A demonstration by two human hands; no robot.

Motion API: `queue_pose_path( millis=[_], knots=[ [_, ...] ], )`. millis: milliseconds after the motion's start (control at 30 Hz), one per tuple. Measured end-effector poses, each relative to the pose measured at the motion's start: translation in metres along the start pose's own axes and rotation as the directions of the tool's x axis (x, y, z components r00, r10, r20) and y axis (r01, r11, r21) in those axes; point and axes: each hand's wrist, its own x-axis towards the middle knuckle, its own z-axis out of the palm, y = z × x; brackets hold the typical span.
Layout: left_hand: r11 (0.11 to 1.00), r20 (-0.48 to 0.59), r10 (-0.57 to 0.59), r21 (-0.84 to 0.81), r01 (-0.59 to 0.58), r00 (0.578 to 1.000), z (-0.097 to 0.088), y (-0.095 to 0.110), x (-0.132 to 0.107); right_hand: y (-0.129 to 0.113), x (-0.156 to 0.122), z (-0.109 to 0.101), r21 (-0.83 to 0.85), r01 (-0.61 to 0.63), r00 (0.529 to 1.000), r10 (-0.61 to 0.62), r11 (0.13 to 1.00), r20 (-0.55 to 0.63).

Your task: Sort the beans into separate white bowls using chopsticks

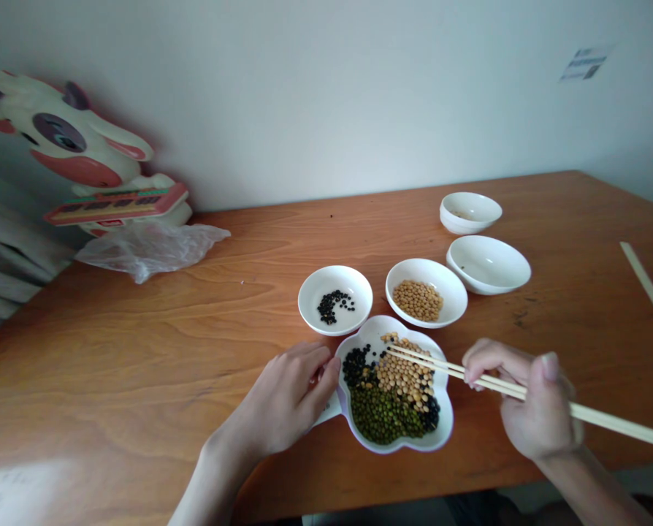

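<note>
Above flower-shaped white dish (397, 444), wooden chopsticks (458, 374) clamped in right hand (540, 405), tips held over soybeans (406, 376). Left hand (285, 398) placed at dish rim, fingers curled together, grip unclear. Dish seen on wooden bench (140, 351).

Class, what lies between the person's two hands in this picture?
Between the left hand and right hand, the head view shows a white scalloped dish of green, yellow and black beans, under pale wooden chopsticks.
</note>
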Motion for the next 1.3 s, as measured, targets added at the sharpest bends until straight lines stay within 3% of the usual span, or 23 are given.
queue_pose_path(
  millis=[267, 433, 533, 633, 733, 1000, 1300],
  knots=[
    [1.0, 0.001, 0.003, -0.006, -0.003, 1.0, 0.0, 0.001, 0.0, -0.016, 0.014, 0.007, 0.141, 0.048, 0.997, -0.038, 0.989, -0.07],
    [1.0, 0.004, -0.003, 0.012, 0.003, 1.0, 0.0, 0.001, 0.001, -0.033, 0.034, 0.035, 0.263, 0.099, 0.991, -0.071, 0.96, -0.114],
    [1.0, 0.002, -0.005, 0.013, 0.005, 1.0, 0.0, 0.001, 0.003, -0.038, 0.043, 0.056, 0.268, 0.08, 0.99, -0.045, 0.96, -0.136],
    [1.0, 0.003, -0.004, 0.001, 0.004, 1.0, 0.0, 0.001, 0.003, -0.037, 0.047, 0.064, 0.257, 0.067, 0.99, -0.032, 0.964, -0.136],
    [1.0, 0.001, 0.0, -0.012, 0.0, 1.0, 0.0, 0.001, 0.003, -0.033, 0.046, 0.053, 0.256, 0.073, 0.992, -0.043, 0.964, -0.119],
    [1.0, -0.005, -0.007, -0.021, 0.007, 1.0, 0.0, 0.002, 0.0, -0.022, 0.026, -0.002, 0.105, 0.017, 0.998, -0.01, 0.994, -0.063],
    [1.0, 0.011, -0.011, -0.008, 0.011, 1.0, 0.001, 0.001, 0.001, -0.02, 0.01, -0.01, -0.001, -0.054, 0.998, 0.054, 0.999, 0.014]
  ],
)
